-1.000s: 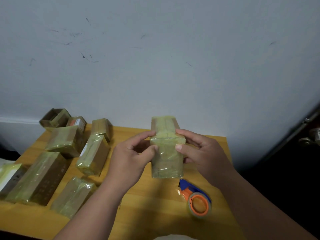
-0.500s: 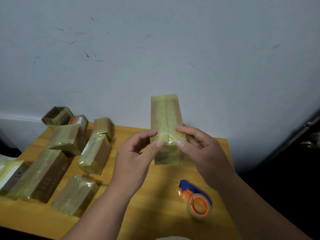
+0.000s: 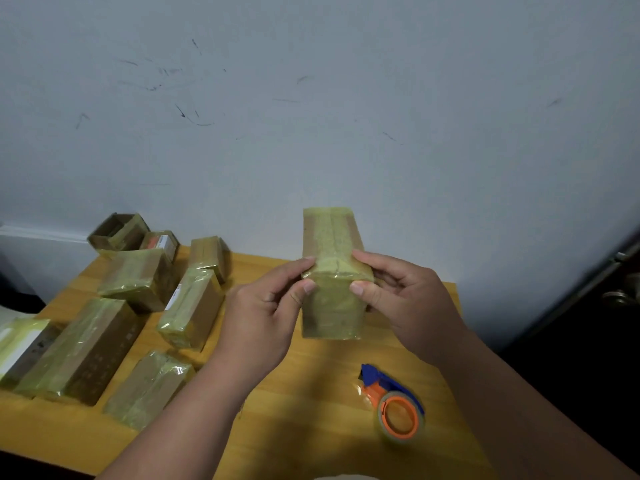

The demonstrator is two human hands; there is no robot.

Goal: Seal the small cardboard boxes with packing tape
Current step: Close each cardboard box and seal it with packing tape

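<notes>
Both hands are up over the table [image 3: 311, 393], and between them sits the box [image 3: 330, 271], held in the air above the wood, its far end tipped up toward the wall [image 3: 346, 116]. It is wrapped in yellowish tape, with a seam running down the middle of its upper face. The left hand [image 3: 263, 317] pinches the near left corner, thumb on the front face and fingers curled along the side. The right hand [image 3: 401, 299] mirrors it on the near right corner, thumb pressed to the front, fingers wrapped round the edge. Both grips are firm on that box.

Down on the table, near the right forearm, lies the tape dispenser [image 3: 394, 403]: blue handle, orange core, clear roll, resting on its side and well apart from the hands.

Over on the left there is a whole cluster of taped boxes [image 3: 138, 306]. A long one [image 3: 79, 351] lies near the left edge, with another [image 3: 149, 386] just beside it toward the front. A mid-sized box [image 3: 192, 306] sits just left of the left hand. Further back, by the wall, a box [image 3: 117, 232] with its flaps open stands at the table's corner.

At the far right, a dark door with a metal knob [image 3: 620, 296] shows, blurred.
</notes>
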